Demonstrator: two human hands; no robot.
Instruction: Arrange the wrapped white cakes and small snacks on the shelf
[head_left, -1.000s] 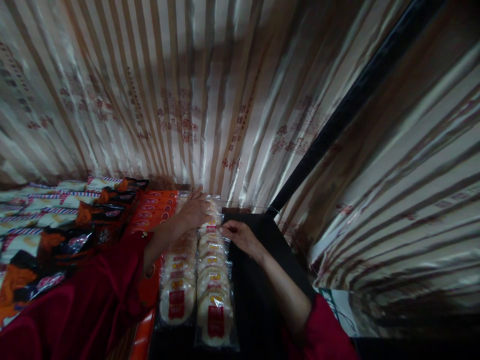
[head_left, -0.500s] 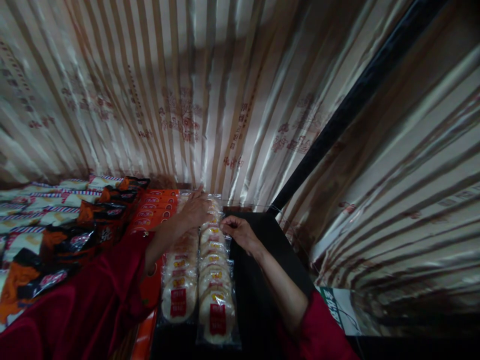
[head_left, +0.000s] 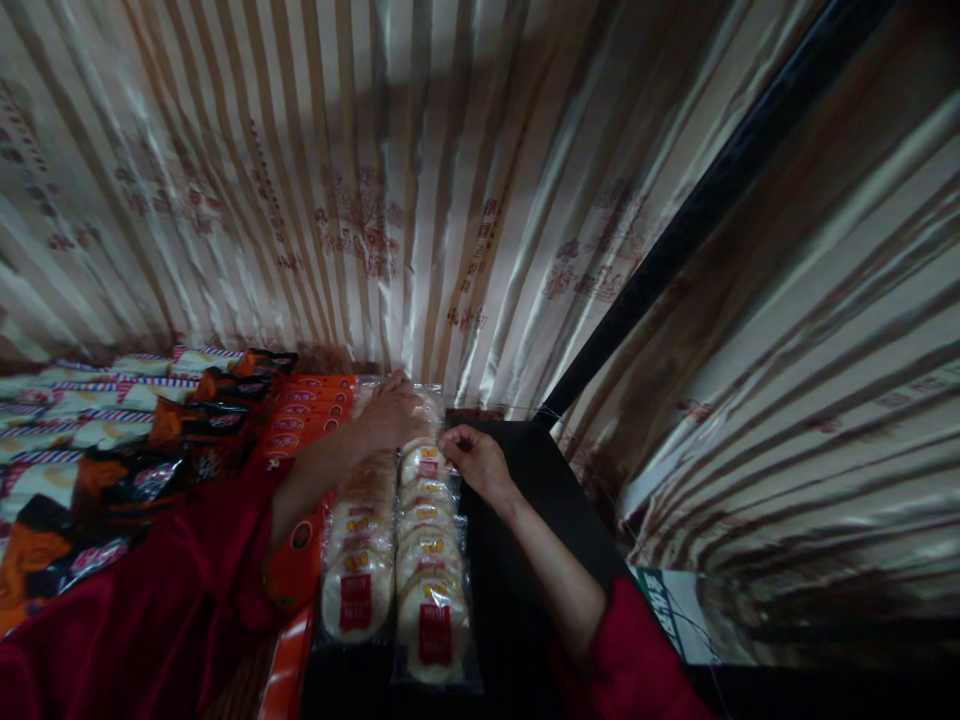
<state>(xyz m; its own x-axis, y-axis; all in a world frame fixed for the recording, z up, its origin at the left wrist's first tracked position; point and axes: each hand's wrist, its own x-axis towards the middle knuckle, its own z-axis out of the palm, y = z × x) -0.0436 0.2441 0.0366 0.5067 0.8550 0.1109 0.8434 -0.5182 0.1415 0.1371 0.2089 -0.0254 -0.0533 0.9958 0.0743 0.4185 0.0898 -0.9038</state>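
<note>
glossy plastic packets (head_left: 421, 548); satiny cloth sleeves (head_left: 161, 610); matt tabletop (head_left: 551, 490)

The place looked like a shop or a sales stall. Matching goods were laid in rows: glossy snack bags (head_left: 109, 434) at eight to nine o'clock, overlapping orange packs (head_left: 298, 418) beside them, and clear packets of round, pale cakes (head_left: 431, 548) with red labels toward six o'clock on a black bench (head_left: 544, 500). A printed, pleated curtain (head_left: 360, 110) closed off twelve o'clock.

The left grip (head_left: 384, 412) partly hides the packet rows (head_left: 433, 555).
</note>
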